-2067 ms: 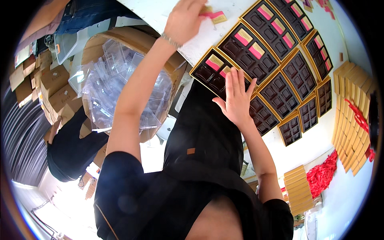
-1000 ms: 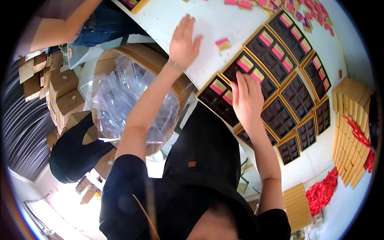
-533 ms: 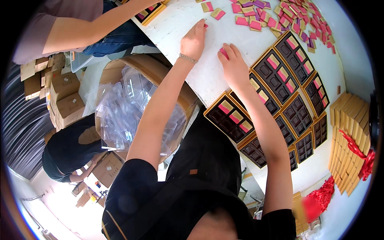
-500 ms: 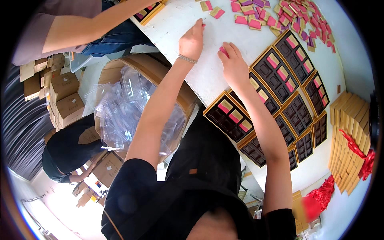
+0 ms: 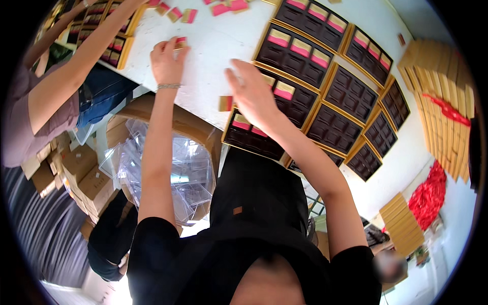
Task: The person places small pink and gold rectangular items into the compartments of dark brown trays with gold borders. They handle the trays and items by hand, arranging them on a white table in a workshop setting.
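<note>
My left hand is over the white table, its fingers pinched on a small pink-and-gold packet. My right hand is over the near trays with its fingers apart, and nothing shows between them. Beside its wrist, next to the nearest tray, lies a small gold-and-red packet. Under and past the right hand are gold-edged boxes with dark compartmented trays. Several hold pink-and-gold packets along one row. My right hand and forearm hide part of the two nearest boxes.
Loose packets lie at the far edge. A carton of clear plastic covers stands below the table's left edge. Another person's arm reaches over filled boxes at far left. Gold boxes are stacked at right, near red ribbon.
The view has shifted, and the boxes appear further left and higher. My right hand has moved to the near boxes and no longer shows a pink packet. My left hand now pinches a packet.
</note>
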Motion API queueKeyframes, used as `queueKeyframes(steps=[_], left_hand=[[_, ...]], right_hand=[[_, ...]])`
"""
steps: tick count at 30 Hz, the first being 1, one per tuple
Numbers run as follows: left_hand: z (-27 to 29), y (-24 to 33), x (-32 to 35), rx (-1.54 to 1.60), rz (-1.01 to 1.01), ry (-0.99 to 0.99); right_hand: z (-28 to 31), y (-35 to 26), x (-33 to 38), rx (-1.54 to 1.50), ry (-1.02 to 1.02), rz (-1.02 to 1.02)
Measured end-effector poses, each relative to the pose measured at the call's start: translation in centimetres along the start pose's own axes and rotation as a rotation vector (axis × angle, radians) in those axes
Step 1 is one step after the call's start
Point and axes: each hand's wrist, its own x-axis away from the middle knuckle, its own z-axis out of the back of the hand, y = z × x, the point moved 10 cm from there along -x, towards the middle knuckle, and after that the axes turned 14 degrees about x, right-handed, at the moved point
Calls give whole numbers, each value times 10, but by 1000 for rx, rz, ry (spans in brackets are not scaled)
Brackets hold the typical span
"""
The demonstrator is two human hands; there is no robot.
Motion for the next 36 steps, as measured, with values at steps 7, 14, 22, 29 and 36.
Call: queueKeyframes(steps=[7,14,22,29,36], left_hand=[[15,30,0,310,-348,-47],[6,8,19,146,-37,169],[19,-30,32,241,132,139],[29,-57,48,383,373,252],[-32,227,24,661,-162,-130]], right_hand=[[10,37,-14,-164,-77,-14],[-73,-73,-10,-196,-624,587],[-76,-32,-56,-11,-244,407],[-77,-45,-38,109,-326,513],[125,157,56,49,344,-479]])
